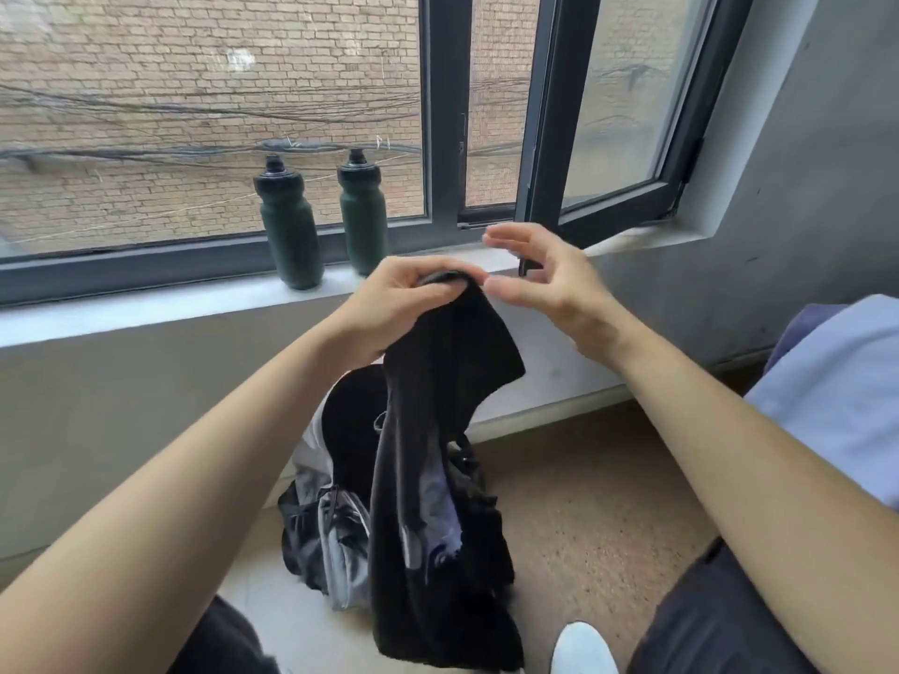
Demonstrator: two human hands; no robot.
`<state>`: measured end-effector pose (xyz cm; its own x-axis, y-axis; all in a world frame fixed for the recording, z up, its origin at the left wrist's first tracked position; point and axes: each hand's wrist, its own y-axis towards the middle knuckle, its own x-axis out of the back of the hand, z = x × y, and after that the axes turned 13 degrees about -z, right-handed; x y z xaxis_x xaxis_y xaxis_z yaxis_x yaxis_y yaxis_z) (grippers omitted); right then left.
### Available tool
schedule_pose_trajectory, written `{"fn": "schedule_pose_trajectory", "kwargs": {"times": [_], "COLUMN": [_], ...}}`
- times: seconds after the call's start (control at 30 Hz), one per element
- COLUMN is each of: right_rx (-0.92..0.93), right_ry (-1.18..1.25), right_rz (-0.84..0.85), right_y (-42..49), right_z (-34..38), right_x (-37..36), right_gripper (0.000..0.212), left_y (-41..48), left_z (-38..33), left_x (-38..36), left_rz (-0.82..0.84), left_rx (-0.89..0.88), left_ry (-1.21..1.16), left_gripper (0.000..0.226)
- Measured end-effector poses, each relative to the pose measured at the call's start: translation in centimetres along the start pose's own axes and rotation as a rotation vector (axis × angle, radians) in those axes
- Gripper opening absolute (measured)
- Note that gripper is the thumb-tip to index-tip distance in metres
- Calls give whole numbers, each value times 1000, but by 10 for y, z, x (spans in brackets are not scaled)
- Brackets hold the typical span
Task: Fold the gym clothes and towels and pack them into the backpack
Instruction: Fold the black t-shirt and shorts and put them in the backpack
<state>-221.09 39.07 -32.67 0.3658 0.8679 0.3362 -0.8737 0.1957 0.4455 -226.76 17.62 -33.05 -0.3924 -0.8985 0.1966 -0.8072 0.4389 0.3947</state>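
Observation:
A black garment hangs down in front of me, gathered at its top edge. My left hand grips that top edge, fingers curled over the cloth. Just to its right, my right hand hovers with fingers spread and relaxed, touching nothing. Below on the floor lies the black and grey backpack, leaning against the wall under the window and partly hidden behind the hanging garment.
Two dark green bottles stand on the window sill. A window pane swings inward at the right. Light blue bedding lies at the right edge. A white shoe shows at the bottom.

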Motion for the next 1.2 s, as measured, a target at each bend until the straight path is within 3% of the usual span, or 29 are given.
{"fn": "schedule_pose_trajectory", "kwargs": {"times": [0.07, 0.13, 0.2, 0.27, 0.33, 0.4, 0.5, 0.73, 0.8, 0.93, 1.07, 1.13, 1.2], "right_rx": [26, 12, -16, 23, 89, 111, 84, 36, 19, 3, 29, 27, -3], "right_ry": [5, 35, 9, -55, -9, 112, 294, 470, 463, 357, 180, 72, -66], "right_rz": [255, 294, 221, 112, 20, -71, -210, -516, -531, -516, -539, -589, -633], "right_y": [-6, -10, -10, -5, -1, 1, 5, 12, 14, 14, 12, 13, 13], "right_z": [7, 3, -1, -4, -2, 6, 14, 7, 0, -19, -35, -48, -61], "right_x": [-18, -33, -40, -37, -31, -25, -12, 36, 46, 52, 57, 66, 78], "right_gripper": [58, 45, 25, 18, 16, 13, 14, 18, 14, 18, 17, 32, 41], "left_y": [0, 1, 0, -2, -7, -14, -23, -44, -43, -43, -40, -37, -35], "left_z": [-6, -4, 2, 10, 24, 47, 92, 143, 149, 141, 116, 102, 87], "left_x": [-4, -4, 0, 8, 14, 14, 5, 4, 14, 25, 23, 32, 44], "left_rz": [-8, -28, -57, -44, 95, 254, 320, 457, 360, 103, -289, -434, -449], "left_rx": [-31, -51, -18, 63, 151, 265, 296, 359, 380, 426, 446, 379, 258], "left_ry": [61, 103, 99, 62, 87, 242, 582, 553, 440, 167, -45, -26, 54], "left_gripper": [22, 17, 13, 27, 49, 52, 39, 9, 23, 17, 28, 27, 33]}}
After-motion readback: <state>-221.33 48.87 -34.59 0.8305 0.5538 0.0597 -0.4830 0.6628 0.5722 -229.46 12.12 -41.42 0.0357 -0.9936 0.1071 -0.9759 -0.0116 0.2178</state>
